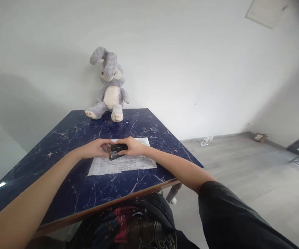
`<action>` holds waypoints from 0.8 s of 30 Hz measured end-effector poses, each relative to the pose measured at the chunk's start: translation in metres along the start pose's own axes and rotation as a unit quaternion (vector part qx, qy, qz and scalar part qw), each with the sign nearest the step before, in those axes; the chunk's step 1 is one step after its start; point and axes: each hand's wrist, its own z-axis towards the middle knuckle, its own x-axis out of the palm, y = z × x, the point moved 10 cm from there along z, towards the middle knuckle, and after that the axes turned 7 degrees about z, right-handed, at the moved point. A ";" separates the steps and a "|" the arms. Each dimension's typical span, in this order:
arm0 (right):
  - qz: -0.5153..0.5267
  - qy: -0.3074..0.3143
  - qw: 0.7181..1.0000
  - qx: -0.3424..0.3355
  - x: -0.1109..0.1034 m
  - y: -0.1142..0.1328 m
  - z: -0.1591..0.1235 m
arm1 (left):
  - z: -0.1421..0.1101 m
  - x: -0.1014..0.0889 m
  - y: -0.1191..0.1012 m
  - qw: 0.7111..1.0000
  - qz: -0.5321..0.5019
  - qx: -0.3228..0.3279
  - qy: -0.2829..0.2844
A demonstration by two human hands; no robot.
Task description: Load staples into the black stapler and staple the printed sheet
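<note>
A small black stapler (117,148) is between my two hands, just above the printed sheets of paper (137,165) on the table. My right hand (133,146) grips its right end, thumb below and fingers over the top. Around the stapler's left end curl the fingers and thumb of my left hand (100,148). The inner fingers of that hand are partly blurred. Dense small print covers the sheets, which overlap slightly, and my hands hide part of them.
The dark blue marbled table (82,188) has a wooden front edge close to my body. A grey plush rabbit (111,86) sits at its back against the white wall. On the floor to the right lie a clear plastic item (206,141) and a cardboard box (260,137).
</note>
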 end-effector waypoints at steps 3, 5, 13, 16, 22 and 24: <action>-0.007 0.003 1.000 0.021 -0.004 -0.009 -0.005 | -0.004 -0.020 0.023 0.996 -0.044 -0.031 -0.071; -0.005 0.003 0.999 0.033 -0.013 -0.016 -0.015 | -0.004 -0.034 0.038 0.988 -0.061 -0.051 -0.135; 0.062 -0.091 0.988 0.105 -0.089 -0.053 -0.100 | 0.014 -0.017 0.053 0.986 -0.021 -0.059 -0.156; 0.008 -0.207 0.964 0.169 -0.134 -0.082 -0.136 | 0.016 -0.007 0.039 0.988 0.011 -0.039 -0.148; -0.202 -0.048 0.945 0.252 -0.108 -0.131 -0.132 | 0.016 -0.018 0.042 0.981 0.013 -0.054 -0.183; -0.225 -0.027 0.933 0.279 -0.098 -0.140 -0.119 | 0.007 -0.028 0.049 0.977 -0.002 -0.070 -0.204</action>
